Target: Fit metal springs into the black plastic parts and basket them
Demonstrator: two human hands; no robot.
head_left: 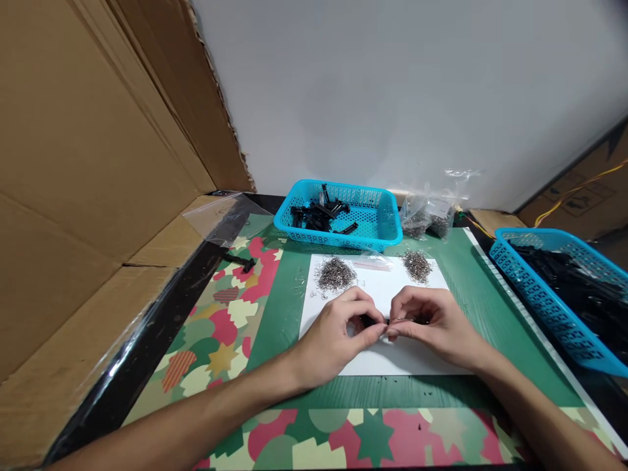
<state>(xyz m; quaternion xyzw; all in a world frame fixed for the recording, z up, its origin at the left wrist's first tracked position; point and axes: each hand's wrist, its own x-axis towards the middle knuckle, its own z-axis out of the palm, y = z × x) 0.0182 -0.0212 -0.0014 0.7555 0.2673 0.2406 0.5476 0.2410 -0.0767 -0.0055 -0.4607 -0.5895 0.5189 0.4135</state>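
Note:
Both hands meet over a white sheet of paper. My left hand is closed in a pinch on a small black plastic part, most of it hidden by the fingers. My right hand is closed too, its fingertips pressed against the end of the same part. Something thin and dark shows under the right fingers, too small to name. Beyond the left hand lies a pile of small metal springs or clips. A second, smaller metal pile lies beyond the right hand.
A blue basket with several black parts stands at the back. Another blue basket, full of black parts, is at right. Plastic bags of metal pieces lean by the wall. One black part lies at left, near cardboard.

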